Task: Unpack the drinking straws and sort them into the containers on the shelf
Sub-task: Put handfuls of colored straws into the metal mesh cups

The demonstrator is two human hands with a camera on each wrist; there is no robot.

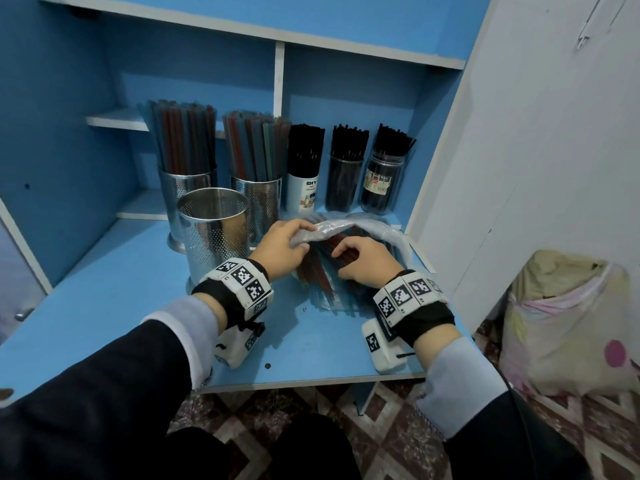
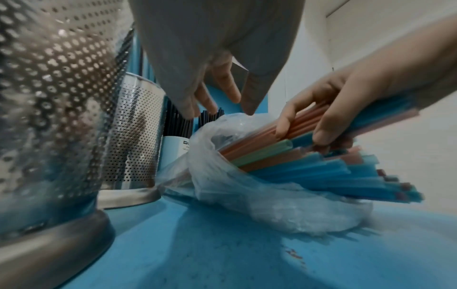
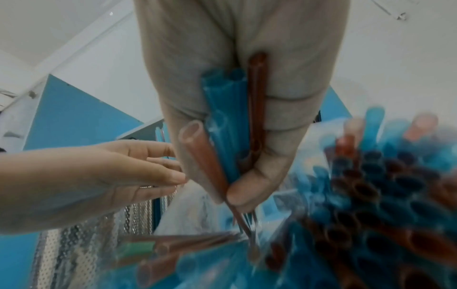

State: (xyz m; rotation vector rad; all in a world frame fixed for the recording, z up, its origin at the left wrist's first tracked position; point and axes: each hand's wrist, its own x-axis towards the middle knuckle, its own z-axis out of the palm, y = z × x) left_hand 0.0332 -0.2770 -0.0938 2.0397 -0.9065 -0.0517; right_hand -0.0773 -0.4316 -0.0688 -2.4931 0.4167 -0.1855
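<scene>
A clear plastic bag (image 1: 381, 226) of blue, red and green straws (image 1: 318, 271) lies on the blue shelf board (image 1: 121, 289). My left hand (image 1: 304, 237) pinches the bag's rim and holds its mouth up. My right hand (image 1: 341, 261) reaches into the bundle and grips several blue and red straws (image 3: 227, 121) between thumb and palm. An empty perforated metal cup (image 1: 213, 233) stands just left of my left wrist. In the left wrist view the bag (image 2: 247, 195) gapes, and straws (image 2: 309, 172) fan out of it under my right hand (image 2: 346, 101).
Behind the empty cup stand two metal cups (image 1: 187, 188) (image 1: 258, 199) full of coloured straws. Right of them are three containers of black straws (image 1: 303, 192) (image 1: 344, 185) (image 1: 381, 185). A white cabinet door (image 1: 519, 168) closes off the right side. A stuffed sack (image 1: 561, 323) sits on the floor.
</scene>
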